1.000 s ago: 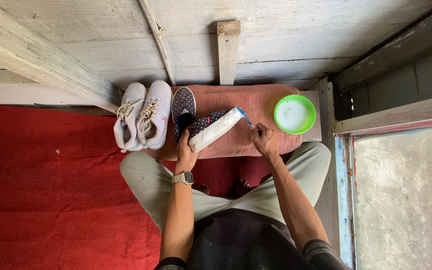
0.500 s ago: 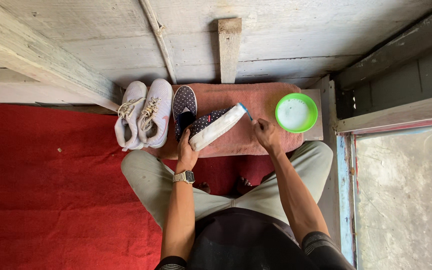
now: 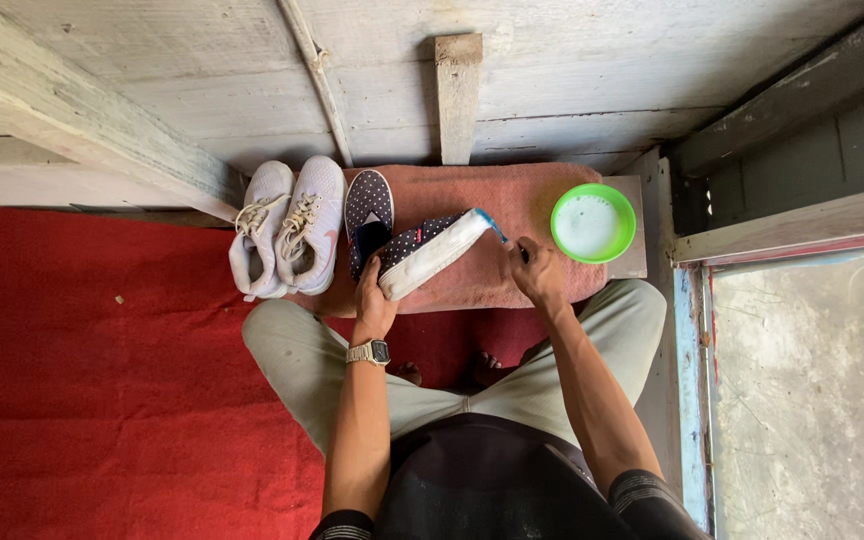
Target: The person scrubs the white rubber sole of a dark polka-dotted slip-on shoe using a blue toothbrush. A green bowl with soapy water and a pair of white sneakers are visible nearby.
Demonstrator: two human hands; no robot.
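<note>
My left hand (image 3: 372,300), with a watch on its wrist, grips a dark polka-dot slip-on shoe (image 3: 430,252) tipped on its side, white sole facing up, over a pink towel (image 3: 512,215). My right hand (image 3: 535,270) holds a small brush with a blue handle (image 3: 492,228), whose head touches the toe end of the sole. The matching dark dotted shoe (image 3: 366,212) lies flat on the towel just left of the held one. A green bowl (image 3: 593,223) with white soapy liquid stands on the towel's right end, close to my right hand.
A pair of white lace-up sneakers (image 3: 289,225) sits left of the towel. Red carpet (image 3: 92,380) covers the floor at left. A grey wooden plank wall (image 3: 552,80) lies ahead, and a doorframe with a concrete floor (image 3: 812,400) lies at right. My knees flank the towel.
The brush in my right hand has shifted slightly along the toe end of the sole. The left hand and the shoe stay almost in place.
</note>
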